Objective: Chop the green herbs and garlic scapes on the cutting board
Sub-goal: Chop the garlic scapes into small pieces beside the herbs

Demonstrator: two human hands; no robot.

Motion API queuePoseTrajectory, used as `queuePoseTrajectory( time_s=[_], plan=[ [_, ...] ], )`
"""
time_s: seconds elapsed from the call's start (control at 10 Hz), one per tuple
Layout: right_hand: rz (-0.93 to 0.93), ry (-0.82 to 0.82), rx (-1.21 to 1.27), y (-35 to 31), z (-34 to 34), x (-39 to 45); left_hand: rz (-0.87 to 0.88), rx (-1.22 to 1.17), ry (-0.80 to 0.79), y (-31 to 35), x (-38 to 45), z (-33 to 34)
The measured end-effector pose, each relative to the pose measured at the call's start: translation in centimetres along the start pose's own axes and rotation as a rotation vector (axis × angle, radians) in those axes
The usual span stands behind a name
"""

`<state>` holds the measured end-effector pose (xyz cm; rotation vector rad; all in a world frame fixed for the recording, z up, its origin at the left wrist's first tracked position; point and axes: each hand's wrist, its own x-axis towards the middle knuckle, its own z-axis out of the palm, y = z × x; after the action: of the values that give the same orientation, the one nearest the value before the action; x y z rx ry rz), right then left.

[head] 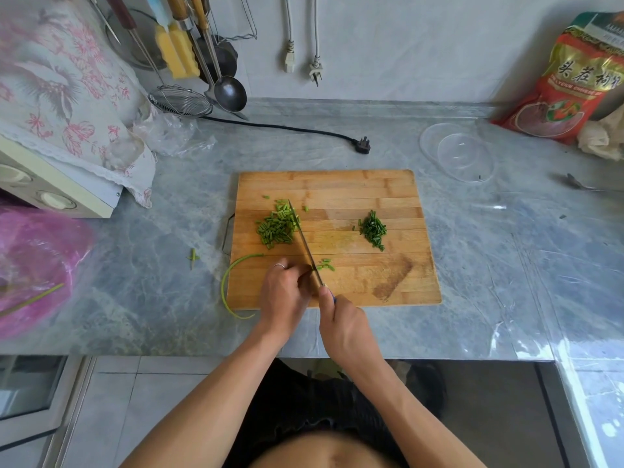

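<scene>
— How many greens, left to right?

— One stray bit (192, 258) on the tabletop (489, 265), one long curved scape (227, 282) hanging off the board (371, 190), one scape pile (276, 228), a few cut bits (326, 264), one herb pile (373, 230).

— Around it?

— Two bowls (457, 153) far right; a plug (363, 145) behind.

— The hands?

— Left hand (282, 295) curls with its grip pinching the scape's end, just beside the knife (304, 241). Right hand (344, 324) has its grip wrapped tight around the handle.

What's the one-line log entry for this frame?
phase: chopping | right hand: holds knife | left hand: pins scape | board: two chopped piles
</scene>
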<state>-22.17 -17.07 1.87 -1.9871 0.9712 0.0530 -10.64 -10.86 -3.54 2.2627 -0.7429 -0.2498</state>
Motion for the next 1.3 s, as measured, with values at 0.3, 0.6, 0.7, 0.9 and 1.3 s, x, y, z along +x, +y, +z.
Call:
queuePoseTrajectory(
  time_s=[0.3, 0.6, 0.7, 0.9, 1.3],
  plan=[
    [0.078, 0.098, -0.086, -1.3, 1.7, 0.2, -0.036, 0.022, -0.063, -0.6, 0.4, 0.2],
    [0.092, 0.079, 0.038, -1.5, 1.6, 0.9, -0.002, 0.008, -0.057, -0.3, 0.2, 0.3],
    [0.133, 0.054, 0.127, -1.6, 1.5, 1.7, -0.016, 0.014, -0.038, -0.4, 0.3, 0.2],
    [0.101, 0.069, 0.138, -2.4, 1.0, 3.3, 0.004, 0.009, -0.030, -0.4, 0.2, 0.3],
    [-0.011, 0.059, 0.197, -2.6, -1.0, 6.0, 0.003, 0.116, -0.013, -0.1, 0.5, 0.1]
  ],
)
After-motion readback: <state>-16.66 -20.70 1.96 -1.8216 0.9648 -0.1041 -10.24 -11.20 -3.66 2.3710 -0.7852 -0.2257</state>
